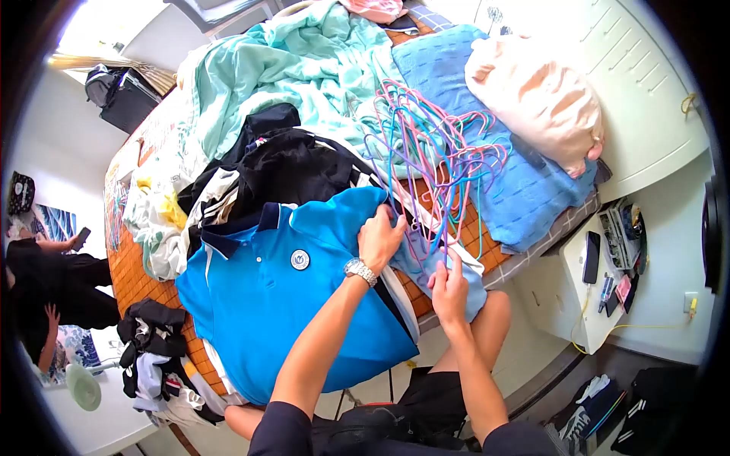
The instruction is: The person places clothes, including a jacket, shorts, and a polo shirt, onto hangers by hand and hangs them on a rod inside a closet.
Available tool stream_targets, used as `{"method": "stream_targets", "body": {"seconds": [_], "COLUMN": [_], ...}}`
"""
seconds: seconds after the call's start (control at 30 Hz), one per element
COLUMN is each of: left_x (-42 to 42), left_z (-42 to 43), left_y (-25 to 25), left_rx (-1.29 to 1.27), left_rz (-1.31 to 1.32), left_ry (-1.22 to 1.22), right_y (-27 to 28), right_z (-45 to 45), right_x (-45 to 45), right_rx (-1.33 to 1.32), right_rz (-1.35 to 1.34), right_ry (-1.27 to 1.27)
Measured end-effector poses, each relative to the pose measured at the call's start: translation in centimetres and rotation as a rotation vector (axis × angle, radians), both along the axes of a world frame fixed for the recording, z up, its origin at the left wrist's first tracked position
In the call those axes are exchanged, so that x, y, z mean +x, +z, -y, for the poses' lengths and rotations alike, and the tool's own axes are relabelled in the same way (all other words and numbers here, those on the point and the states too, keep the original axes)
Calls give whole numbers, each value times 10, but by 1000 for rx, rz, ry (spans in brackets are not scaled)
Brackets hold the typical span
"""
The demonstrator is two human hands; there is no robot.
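Note:
My left hand (380,242), with a metal watch on the wrist, is closed beside the sleeve of a blue polo shirt (327,292). Its fingertips appear to pinch a purple hanger (415,237), though the grip is partly hidden. My right hand (449,287) is closed, thumb against fingers, on the other side of that hanger. Just beyond both hands lies a tangled heap of pink, blue and purple hangers (433,163). The polo, with a dark collar and round chest badge, lies spread face up in front of me, over other clothes.
Black clothes (296,163) and a mint-green blanket (304,68) are piled behind the shirt. A blue folded blanket (494,205) and a pale pink bundle (536,99) lie right. Another person (57,277) holds a phone at far left. A small white table (585,304) stands right.

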State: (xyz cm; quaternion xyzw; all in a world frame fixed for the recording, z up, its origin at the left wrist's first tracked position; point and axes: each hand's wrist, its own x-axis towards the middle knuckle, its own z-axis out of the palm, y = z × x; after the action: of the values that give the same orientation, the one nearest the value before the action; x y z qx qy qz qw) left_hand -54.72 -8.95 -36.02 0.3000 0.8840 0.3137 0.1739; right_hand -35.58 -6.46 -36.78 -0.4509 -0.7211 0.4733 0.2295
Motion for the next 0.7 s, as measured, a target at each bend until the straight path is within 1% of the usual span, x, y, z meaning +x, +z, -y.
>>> {"method": "stream_targets", "body": {"seconds": [0.07, 0.1, 0.17, 0.2, 0.23, 0.3, 0.33, 0.37, 0.4, 0.43, 0.47, 0.5, 0.53, 0.57, 0.63, 0.67, 0.7], "left_x": [9, 13, 21, 24, 27, 29, 31, 32, 32, 32, 31, 28, 24, 18, -4, -24, -33], "left_z": [2, 3, 8, 11, 14, 18, 19, 21, 25, 30, 37, 44, 53, 62, 91, 106, 123], "left_y": [-1, -2, 9, 15, 20, 30, 36, 44, 51, 59, 66, 70, 75, 79, 79, 57, 70], "left_rx": [55, 55, 67, 31, 68, 154, 171, 203, 246, 291, 347, 361, 429, 496, 505, 516, 452], "left_rz": [49, 18, 50, -29, -49, -7, -20, -22, -12, -1, 29, 20, -10, -41, -39, -197, -149], "left_ry": [2, 13, 18, -23, -55, -39, -21, -16, -14, -11, -26, -10, -21, -33, 56, 48, 195], "right_y": [9, 7, 3, 3, 7, 11, 16, 17, 19, 21, 25, 28, 32, 38, 51, 49, 44], "right_z": [11, 15, 21, 23, 25, 28, 31, 36, 39, 43, 47, 50, 51, 54, 60, 60, 62], "right_x": [3, 6, 14, 18, 23, 25, 27, 27, 28, 28, 28, 27, 24, 15, -6, -15, -26], "right_rx": [-24, 20, 110, 128, 85, 198, 251, 147, 97, 48, 56, -23, -104, -97, -161, -87, -149], "right_rz": [-76, -76, -140, -164, -148, -234, -181, -267, -280, -292, -298, -327, -353, -358, -496, -465, -530], "right_ry": [-23, -34, -58, -89, -101, -117, -105, -122, -128, -132, -117, -125, -130, -109, -46, 36, 84]}}
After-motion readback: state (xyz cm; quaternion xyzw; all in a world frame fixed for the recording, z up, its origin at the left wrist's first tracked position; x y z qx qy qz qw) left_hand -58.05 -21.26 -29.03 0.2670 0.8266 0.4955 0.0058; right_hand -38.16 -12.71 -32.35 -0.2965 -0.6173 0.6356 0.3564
